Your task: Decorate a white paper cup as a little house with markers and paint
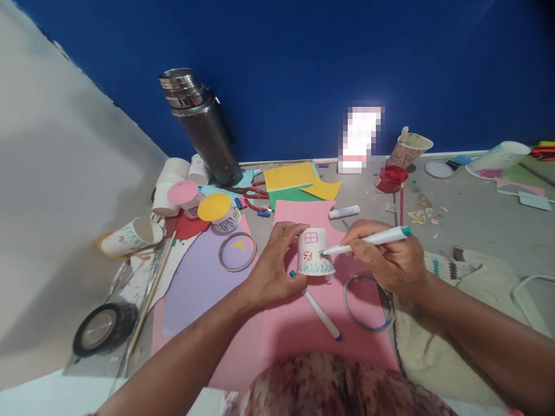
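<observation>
The upturned cup stands on pink paper, already bearing a pink window, flowers and green grass; much of its wall is bare. The left hand cups it. The right hand pinches one marker, tip touching it. A second marker lies below. Two rings flank them.

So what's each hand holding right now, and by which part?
Left hand grips the upturned white paper cup by its side wall. Right hand pinches the white teal-capped marker low on its barrel, tip on the cup.
</observation>
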`<state>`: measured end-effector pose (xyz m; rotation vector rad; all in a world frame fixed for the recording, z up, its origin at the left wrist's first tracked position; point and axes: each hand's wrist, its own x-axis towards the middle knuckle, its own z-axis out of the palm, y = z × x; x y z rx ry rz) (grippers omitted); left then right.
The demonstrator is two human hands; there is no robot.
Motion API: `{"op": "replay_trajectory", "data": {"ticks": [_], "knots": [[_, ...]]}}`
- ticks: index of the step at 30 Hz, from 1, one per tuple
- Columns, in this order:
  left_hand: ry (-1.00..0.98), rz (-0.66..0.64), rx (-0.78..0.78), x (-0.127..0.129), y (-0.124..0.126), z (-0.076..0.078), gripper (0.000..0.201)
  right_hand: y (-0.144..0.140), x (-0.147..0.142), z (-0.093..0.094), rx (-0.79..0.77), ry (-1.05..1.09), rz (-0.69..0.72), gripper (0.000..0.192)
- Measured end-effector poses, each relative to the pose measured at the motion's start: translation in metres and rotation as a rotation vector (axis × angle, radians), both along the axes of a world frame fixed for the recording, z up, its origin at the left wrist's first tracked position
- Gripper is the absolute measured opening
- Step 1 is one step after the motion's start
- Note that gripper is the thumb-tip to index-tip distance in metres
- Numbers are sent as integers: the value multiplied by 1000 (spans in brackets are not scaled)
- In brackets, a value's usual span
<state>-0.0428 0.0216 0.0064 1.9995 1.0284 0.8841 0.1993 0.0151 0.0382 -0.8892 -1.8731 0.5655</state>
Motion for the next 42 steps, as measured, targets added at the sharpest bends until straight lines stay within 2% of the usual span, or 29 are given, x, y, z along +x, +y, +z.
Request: {"op": "replay_trajectory", "data": {"ticks": [12, 20, 26, 35, 42], "knots": [[-22, -21, -31, 1, -2, 2, 77, 0, -1, 0, 7, -28, 17, 16], [-73, 41, -57, 3, -3, 3, 75, 1, 3, -10, -35, 116, -59, 17], [-42, 90, -62, 2, -5, 3, 81, 1, 4, -10, 0, 51, -56, 10], [18, 87, -73, 2, -5, 6, 83, 0, 0, -6, 36, 7, 19, 11], [53, 76, -43, 1, -6, 2, 84, -2, -3, -1, -5, -7, 86, 9]]}}
